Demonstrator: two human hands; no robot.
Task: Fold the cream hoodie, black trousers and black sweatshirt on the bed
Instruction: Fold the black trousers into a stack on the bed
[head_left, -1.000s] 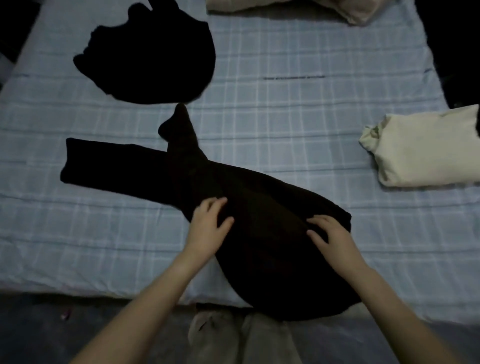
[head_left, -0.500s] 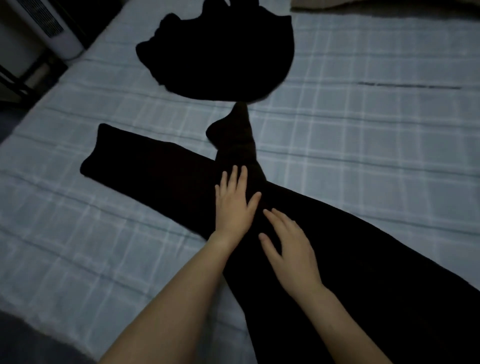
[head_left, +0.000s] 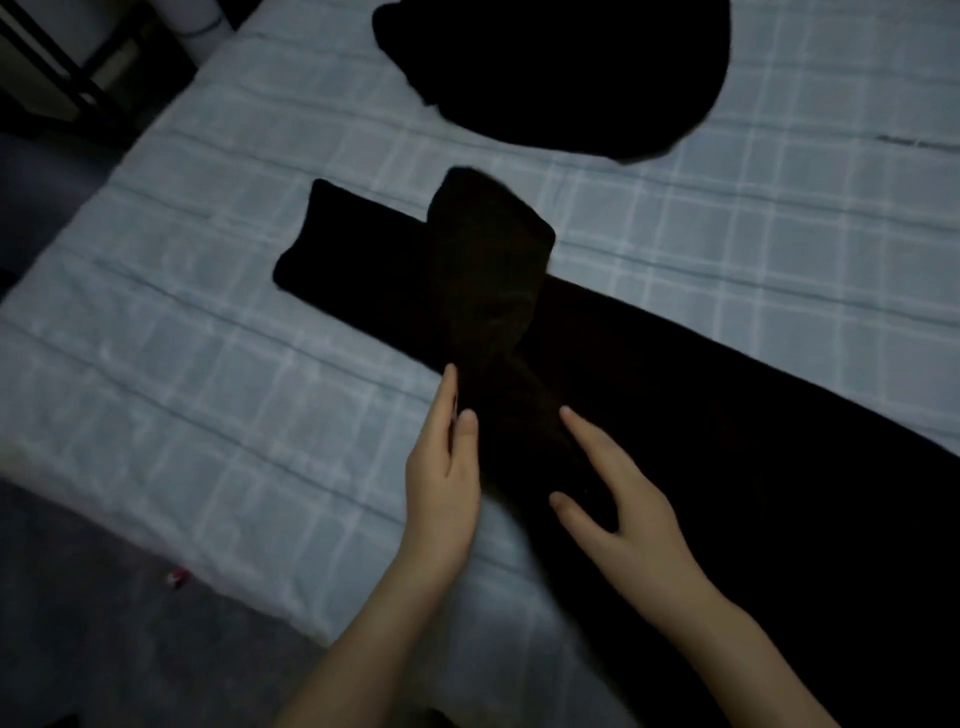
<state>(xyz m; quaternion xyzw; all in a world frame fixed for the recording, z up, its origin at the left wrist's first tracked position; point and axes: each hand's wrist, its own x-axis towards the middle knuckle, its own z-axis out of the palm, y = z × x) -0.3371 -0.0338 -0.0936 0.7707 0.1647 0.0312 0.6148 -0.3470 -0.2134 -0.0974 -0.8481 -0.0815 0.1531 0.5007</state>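
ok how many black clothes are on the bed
2: black trousers across the middle, black sweatshirt heaped beyond them. More may lie out of frame.

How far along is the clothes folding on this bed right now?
Nothing in view looks finished. In hand: the black trousers lie stretched across the bed, one leg twisted over the other, with the left hand at their edge and the right hand flat on top. To do: the black sweatshirt is a loose heap further back. The cream hoodie is out of view.
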